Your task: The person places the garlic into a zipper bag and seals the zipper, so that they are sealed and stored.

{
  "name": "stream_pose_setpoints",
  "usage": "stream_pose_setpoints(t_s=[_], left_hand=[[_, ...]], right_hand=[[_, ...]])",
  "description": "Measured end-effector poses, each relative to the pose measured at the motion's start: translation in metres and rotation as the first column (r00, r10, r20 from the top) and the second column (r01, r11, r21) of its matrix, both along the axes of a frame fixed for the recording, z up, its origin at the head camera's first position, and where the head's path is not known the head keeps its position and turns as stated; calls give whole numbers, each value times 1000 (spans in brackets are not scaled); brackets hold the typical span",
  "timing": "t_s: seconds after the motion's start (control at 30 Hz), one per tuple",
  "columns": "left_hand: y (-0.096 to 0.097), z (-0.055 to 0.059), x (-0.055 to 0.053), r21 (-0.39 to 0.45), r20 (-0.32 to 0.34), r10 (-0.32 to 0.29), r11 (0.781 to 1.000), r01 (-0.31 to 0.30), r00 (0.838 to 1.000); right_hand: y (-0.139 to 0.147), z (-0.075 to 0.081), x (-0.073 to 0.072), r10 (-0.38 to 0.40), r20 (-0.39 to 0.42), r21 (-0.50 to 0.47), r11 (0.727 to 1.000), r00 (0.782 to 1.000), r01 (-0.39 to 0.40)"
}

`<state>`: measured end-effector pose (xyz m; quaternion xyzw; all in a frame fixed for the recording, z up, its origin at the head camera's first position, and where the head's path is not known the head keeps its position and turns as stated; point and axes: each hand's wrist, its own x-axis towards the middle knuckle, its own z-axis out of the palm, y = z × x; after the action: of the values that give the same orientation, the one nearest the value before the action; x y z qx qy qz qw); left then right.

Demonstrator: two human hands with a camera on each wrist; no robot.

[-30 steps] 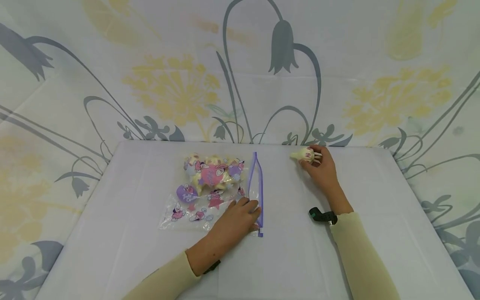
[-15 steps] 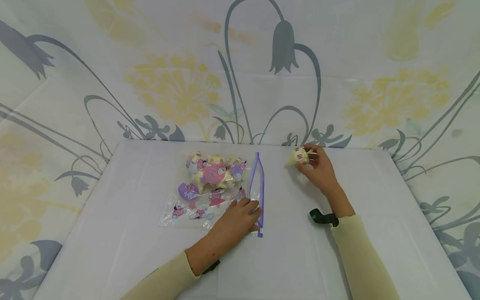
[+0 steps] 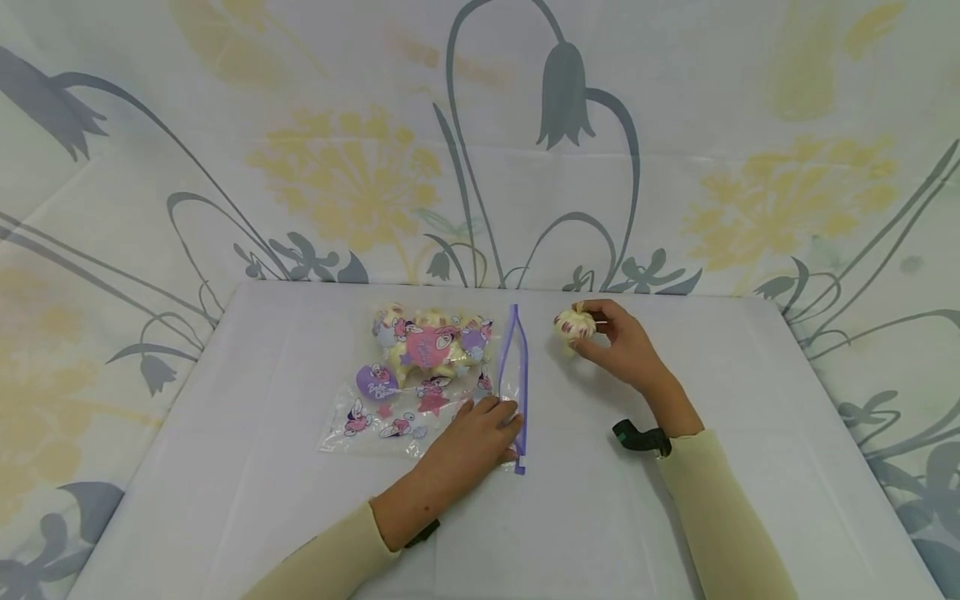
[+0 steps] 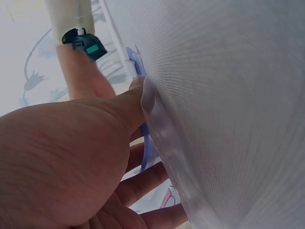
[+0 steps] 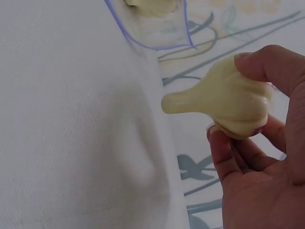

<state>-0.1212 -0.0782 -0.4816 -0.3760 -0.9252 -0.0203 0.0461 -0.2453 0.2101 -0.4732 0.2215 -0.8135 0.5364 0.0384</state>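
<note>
My right hand (image 3: pixel 626 346) holds a cream garlic bulb (image 5: pixel 238 102) with purplish marks, lifted over the table right of the bag. In the right wrist view its smooth stem points left, with thumb and fingertips around the rounded body. A clear zip bag (image 3: pixel 375 383) with pink and purple cartoon prints lies flat on the table, several cream pieces inside. Its purple zip edge (image 3: pixel 523 375) faces right and gapes apart. My left hand (image 3: pixel 468 446) grips the near corner of the bag's mouth, thumb at the zip edge (image 4: pixel 145 148) and fingers spread over the plastic.
A white cloth-covered table (image 3: pixel 300 517) runs back to a flower-printed curtain (image 3: pixel 480 167). Dark wrist cameras sit on both wrists, the right one (image 3: pixel 637 435) jutting out to the left.
My right hand has moved left toward the bag with the garlic bulb and turned it, so its stem no longer points left in the head view. The left hand has stayed put.
</note>
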Motion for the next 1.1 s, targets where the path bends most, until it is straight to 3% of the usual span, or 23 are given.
stream_pose_setpoints(t_s=[0.33, 0.8, 1.1], left_hand=[[0, 3, 0, -13, 44, 8, 1000, -7, 999], [1, 4, 0, -22, 64, 11, 1000, -9, 998], [1, 4, 0, -43, 37, 12, 999, -10, 999]], right_hand=[[-9, 1, 5, 79, 68, 121, 989, 994, -87], [-21, 1, 9, 176, 28, 184, 967, 984, -178], [-31, -4, 10, 184, 20, 237, 954, 983, -183]])
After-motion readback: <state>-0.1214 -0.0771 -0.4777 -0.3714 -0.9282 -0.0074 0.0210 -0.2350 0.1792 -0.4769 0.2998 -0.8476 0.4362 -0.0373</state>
